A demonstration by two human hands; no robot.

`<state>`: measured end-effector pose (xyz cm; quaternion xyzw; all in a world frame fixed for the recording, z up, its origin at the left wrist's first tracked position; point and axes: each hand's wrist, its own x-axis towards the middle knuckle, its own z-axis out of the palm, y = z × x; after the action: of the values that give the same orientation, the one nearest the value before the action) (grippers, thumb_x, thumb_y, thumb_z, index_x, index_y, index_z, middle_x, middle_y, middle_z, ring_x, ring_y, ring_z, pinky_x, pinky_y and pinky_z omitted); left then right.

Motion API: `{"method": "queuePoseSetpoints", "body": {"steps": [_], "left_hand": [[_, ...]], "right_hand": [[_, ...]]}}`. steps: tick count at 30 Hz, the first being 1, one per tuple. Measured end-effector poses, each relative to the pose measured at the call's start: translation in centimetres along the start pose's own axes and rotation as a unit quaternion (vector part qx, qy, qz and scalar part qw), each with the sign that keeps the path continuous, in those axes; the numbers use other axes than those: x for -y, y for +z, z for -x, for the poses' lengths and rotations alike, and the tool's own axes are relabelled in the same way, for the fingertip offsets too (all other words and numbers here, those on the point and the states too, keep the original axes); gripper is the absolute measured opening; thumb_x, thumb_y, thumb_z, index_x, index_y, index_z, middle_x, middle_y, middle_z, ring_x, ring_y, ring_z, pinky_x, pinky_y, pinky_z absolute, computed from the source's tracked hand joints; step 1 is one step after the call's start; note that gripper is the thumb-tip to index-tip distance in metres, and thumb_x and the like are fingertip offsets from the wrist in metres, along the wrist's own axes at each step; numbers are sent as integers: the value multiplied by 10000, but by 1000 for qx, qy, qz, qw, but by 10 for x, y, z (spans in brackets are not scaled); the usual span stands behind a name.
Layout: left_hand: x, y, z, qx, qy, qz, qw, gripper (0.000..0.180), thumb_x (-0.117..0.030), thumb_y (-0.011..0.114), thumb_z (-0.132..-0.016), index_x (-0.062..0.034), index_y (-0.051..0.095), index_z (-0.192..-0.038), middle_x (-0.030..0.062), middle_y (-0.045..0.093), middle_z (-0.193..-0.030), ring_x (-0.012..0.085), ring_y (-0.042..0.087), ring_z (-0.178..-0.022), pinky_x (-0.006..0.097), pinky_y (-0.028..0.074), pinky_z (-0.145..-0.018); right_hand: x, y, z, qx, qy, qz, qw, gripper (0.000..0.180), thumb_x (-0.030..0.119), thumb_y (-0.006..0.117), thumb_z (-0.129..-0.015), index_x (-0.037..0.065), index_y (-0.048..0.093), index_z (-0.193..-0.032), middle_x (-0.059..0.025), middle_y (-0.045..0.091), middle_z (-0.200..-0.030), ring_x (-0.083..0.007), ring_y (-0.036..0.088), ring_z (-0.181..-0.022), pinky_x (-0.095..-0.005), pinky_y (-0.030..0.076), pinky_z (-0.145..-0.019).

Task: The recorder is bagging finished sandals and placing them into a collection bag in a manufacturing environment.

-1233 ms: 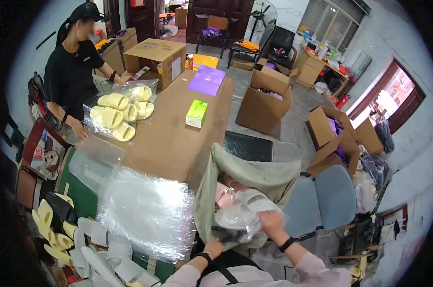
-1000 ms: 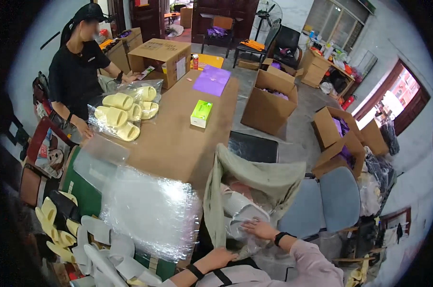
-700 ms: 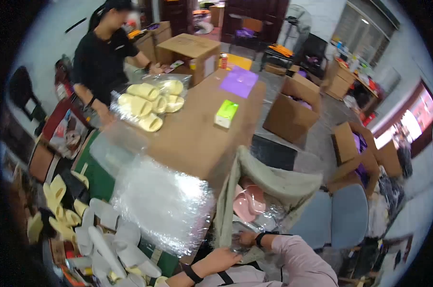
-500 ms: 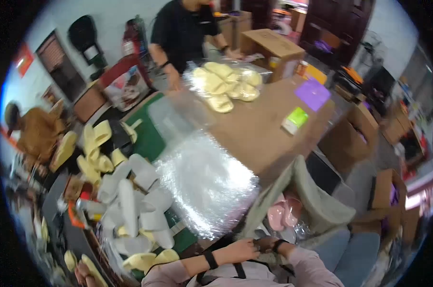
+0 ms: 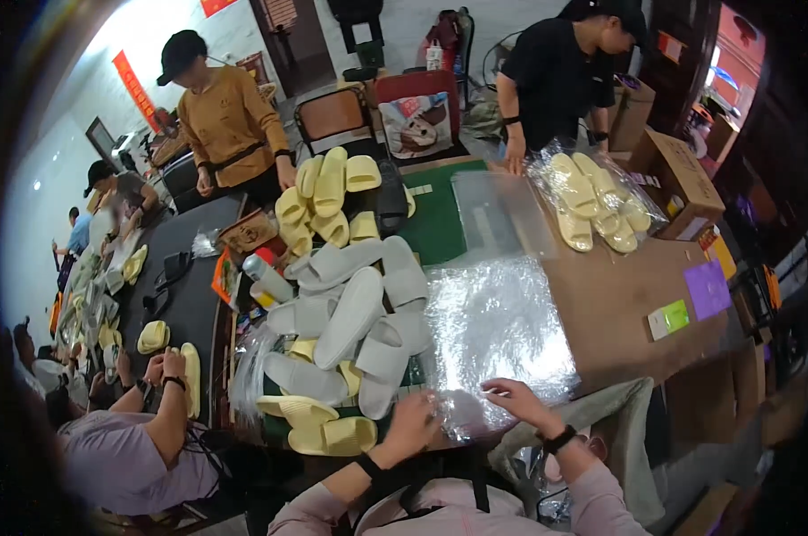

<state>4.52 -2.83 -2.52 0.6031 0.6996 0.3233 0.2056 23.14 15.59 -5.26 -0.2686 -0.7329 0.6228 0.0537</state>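
A stack of clear plastic bags (image 5: 502,330) lies in front of me, shining under the light. My left hand (image 5: 411,427) is over its near left corner; its fingers are bent and blurred, so I cannot make out their grip. My right hand (image 5: 518,404) reaches over the near edge of the stack, fingers stretched out and apart, holding nothing. Left of the bags is a heap of grey slippers (image 5: 350,317). Pale yellow slippers (image 5: 319,424) lie at its near end, close to my left hand.
More yellow slippers (image 5: 330,192) are piled beyond the grey ones. Across the table a co-worker (image 5: 547,89) stands by bagged yellow slippers (image 5: 591,201). A green-white box (image 5: 668,319) and a purple packet (image 5: 708,288) lie right. An open sack (image 5: 632,420) is at my right; another worker (image 5: 145,447) sits left.
My view has swung left. My hands, close together near my body before, are now apart and further forward at the near edge of the plastic bags.
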Motion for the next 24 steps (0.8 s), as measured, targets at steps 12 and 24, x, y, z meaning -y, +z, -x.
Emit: {"method": "queuePoseSetpoints", "body": {"steps": [12, 24], "left_hand": [[159, -31, 165, -387, -559, 123, 723, 1064, -129, 785, -666, -113, 49, -1435, 205, 306, -1355, 315, 308, -1258, 459, 310, -1003], [213, -37, 188, -415, -507, 502, 565, 411, -254, 483, -937, -114, 271, -1259, 168, 555, -947, 275, 596, -716, 349, 497, -550]], "right_hand": [[-8, 193, -121, -31, 131, -78, 988, 862, 452, 720, -736, -105, 342, -1274, -260, 500, -1215, -291, 511, -1130, -350, 419, -913], [55, 190, -115, -215, -86, -159, 960, 313, 68, 480, -892, 27, 459, -1202, -58, 546, -1100, -122, 500, -995, -279, 411, -862]]}}
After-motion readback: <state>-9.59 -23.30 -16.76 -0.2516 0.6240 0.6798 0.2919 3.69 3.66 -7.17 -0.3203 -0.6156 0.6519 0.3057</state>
